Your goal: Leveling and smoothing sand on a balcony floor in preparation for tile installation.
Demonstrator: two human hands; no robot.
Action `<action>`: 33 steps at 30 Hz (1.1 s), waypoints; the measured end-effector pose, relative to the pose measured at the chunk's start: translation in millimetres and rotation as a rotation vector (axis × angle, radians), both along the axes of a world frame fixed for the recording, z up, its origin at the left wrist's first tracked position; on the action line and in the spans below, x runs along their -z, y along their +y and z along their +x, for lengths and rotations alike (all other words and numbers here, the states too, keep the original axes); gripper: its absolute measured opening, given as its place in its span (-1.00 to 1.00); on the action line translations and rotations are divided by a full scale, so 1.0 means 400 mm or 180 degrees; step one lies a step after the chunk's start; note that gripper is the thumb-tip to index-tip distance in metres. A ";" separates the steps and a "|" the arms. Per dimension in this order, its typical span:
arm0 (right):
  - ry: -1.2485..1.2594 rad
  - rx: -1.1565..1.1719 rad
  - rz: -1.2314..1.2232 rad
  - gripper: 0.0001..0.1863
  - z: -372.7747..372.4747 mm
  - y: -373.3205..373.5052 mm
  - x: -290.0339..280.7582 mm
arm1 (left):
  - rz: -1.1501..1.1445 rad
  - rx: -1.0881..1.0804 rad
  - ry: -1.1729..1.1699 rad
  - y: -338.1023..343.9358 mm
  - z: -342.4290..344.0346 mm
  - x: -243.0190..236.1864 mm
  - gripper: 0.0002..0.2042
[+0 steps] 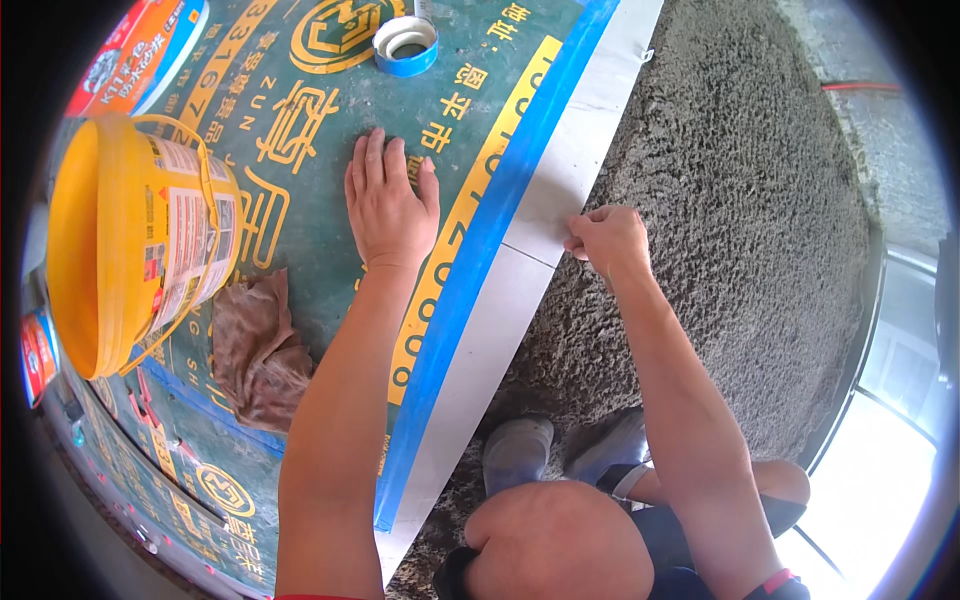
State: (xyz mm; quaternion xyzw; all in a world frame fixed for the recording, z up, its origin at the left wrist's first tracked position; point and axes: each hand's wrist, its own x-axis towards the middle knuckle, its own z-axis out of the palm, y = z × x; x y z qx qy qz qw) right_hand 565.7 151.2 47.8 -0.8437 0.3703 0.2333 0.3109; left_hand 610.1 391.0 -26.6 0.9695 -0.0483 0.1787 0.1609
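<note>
My left hand rests flat, fingers extended, on a green printed protective sheet. A strip of blue tape runs along the sheet's edge, and beyond it shows a bare band of light grey tile. At that band's outer edge, near a thin joint between two tiles, the fingers of my right hand are pinched together. Whatever they hold, if anything, is hidden. Rough grey mortar lies right beside the tile edge, under and beyond my right hand.
A yellow bucket stands on the left, near a crumpled brown rag. Ahead lies a roll of blue tape. A red and blue package sits at the far left. A small white clip sticks out from the tile edge. My boots are on the mortar side.
</note>
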 end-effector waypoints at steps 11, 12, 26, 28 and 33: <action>-0.0138 0.0248 -0.0060 -0.78 0.005 0.015 -0.003 | 0.0005 0.0027 -0.0074 -0.002 0.004 -0.002 -0.59; -0.0230 0.0258 -0.0087 -0.78 0.000 0.015 0.000 | 0.0012 0.0034 -0.0056 -0.003 0.003 -0.002 -0.59; -0.0568 0.0330 0.0436 -0.81 -0.032 -0.009 0.023 | 0.0044 -0.0019 -0.0026 -0.002 0.003 -0.001 -0.58; -0.0657 0.0170 0.0384 -0.80 -0.034 -0.007 0.016 | 0.0028 -0.0024 -0.0002 -0.001 0.004 0.001 -0.58; -0.0593 0.0582 0.0768 -0.82 -0.033 -0.012 0.020 | 0.0104 -0.0040 0.0068 0.004 -0.003 -0.001 -0.58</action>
